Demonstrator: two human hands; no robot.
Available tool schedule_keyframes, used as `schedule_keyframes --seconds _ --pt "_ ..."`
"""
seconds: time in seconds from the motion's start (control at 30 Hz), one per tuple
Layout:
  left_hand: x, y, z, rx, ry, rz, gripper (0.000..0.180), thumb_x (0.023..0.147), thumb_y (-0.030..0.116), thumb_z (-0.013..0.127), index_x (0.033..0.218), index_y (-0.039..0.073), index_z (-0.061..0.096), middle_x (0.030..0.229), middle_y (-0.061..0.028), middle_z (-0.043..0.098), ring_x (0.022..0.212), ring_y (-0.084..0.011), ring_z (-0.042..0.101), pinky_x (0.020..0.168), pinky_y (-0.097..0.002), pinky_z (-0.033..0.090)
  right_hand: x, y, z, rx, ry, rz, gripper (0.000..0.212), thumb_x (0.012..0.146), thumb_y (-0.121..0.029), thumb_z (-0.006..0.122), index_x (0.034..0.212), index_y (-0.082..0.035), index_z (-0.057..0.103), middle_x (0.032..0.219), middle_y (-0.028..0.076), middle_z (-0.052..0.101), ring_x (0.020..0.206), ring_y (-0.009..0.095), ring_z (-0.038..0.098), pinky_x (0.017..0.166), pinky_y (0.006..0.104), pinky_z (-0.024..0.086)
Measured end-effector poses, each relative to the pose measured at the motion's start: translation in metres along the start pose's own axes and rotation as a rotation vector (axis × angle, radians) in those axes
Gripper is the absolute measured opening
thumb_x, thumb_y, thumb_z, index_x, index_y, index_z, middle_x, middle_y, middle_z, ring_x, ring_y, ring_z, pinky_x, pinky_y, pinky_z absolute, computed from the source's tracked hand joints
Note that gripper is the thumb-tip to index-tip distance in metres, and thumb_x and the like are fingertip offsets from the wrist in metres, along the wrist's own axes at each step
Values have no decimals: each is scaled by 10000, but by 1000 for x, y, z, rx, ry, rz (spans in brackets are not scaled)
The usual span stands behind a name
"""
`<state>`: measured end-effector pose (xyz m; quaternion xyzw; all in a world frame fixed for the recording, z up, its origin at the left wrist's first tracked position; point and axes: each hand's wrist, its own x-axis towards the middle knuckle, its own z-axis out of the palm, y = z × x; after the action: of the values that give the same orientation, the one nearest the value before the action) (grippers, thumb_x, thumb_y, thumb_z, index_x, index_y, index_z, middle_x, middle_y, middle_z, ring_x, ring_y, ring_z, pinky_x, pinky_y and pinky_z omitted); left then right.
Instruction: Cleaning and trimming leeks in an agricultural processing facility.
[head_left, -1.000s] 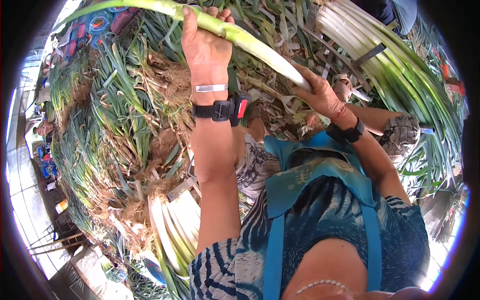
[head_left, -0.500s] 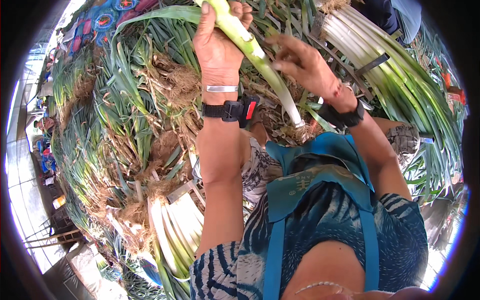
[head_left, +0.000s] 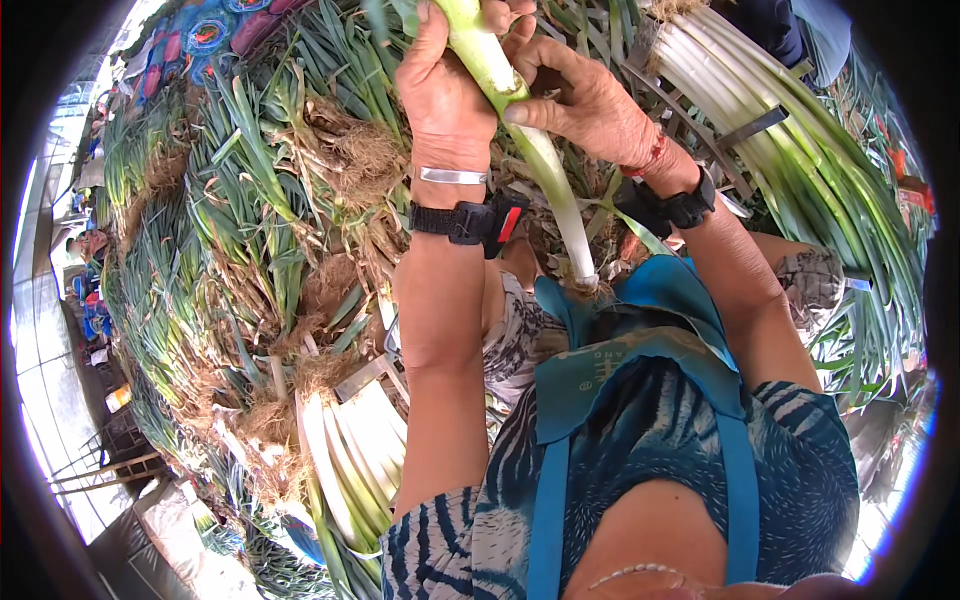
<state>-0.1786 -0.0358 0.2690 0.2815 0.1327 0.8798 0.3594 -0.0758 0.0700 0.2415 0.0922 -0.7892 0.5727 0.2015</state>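
Observation:
A thick leek (head_left: 545, 165) slants across in front of me, its white root end hanging down toward my blue apron (head_left: 640, 370). My left hand (head_left: 450, 95) is closed around its upper green part, with the thumb along the stalk. My right hand (head_left: 590, 105) has its thumb pressed on the stalk below, near a torn spot in the outer layer; the fingers curl behind and are partly hidden. The leaf end runs out past the upper edge of the picture.
Cleaned leeks (head_left: 740, 110) lie stacked in a metal rack (head_left: 752, 128) at the far right. A white-stemmed bundle (head_left: 360, 450) lies at lower left near another metal bracket (head_left: 365, 378). Untrimmed leeks with brown roots (head_left: 350, 150) heap along the left. A person's dark clothing (head_left: 760, 30) shows at upper right.
My right hand has come left from beside the leek and closed on its stalk. The leek hangs a little steeper, and its long drooping leaf on the left has swung out of view.

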Motion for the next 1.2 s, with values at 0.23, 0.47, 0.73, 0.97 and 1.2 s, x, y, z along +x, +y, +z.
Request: schedule_keyframes --seconds 0.23,0.47,0.73,0.97,1.2 --pt "3 -7 -7 176 17 -16 339 978 278 489 1166 -3 515 821 -75 577 833 -230 586 782 -354 502 -3 -4 -8 -17 -18 145 294 836 -258 717 941 -51 536 789 29 548 752 110 524 670 298 461" --pt "3 -11 -6 406 618 -61 265 965 268 527 972 10 587 815 -82 614 718 -214 590 646 -353 503 -17 10 -15 -348 18 -219 192 821 -109 683 914 -22 539 862 116 572 778 297 576 689 361 473" --pt "5 20 -33 207 480 130 264 989 323 439 979 74 526 764 -75 550 603 -223 500 543 -334 435 -73 5 -48 836 455 -54 243 959 -299 520 1087 -95 554 1051 67 565 973 249 586 821 395 495" --pt "-2 57 -31 361 294 296 271 979 343 458 1021 86 531 794 -58 511 596 -176 464 536 -284 411 -144 -7 -76 482 -150 797 286 923 -293 587 1055 -44 539 719 52 524 534 95 477 445 249 384" --pt "-6 50 -22 436 256 302 293 970 345 478 1090 85 541 820 -66 539 614 -189 506 531 -296 424 -326 133 -65 -609 -888 750 188 861 -213 586 921 -36 600 791 126 639 697 239 605 640 360 475"
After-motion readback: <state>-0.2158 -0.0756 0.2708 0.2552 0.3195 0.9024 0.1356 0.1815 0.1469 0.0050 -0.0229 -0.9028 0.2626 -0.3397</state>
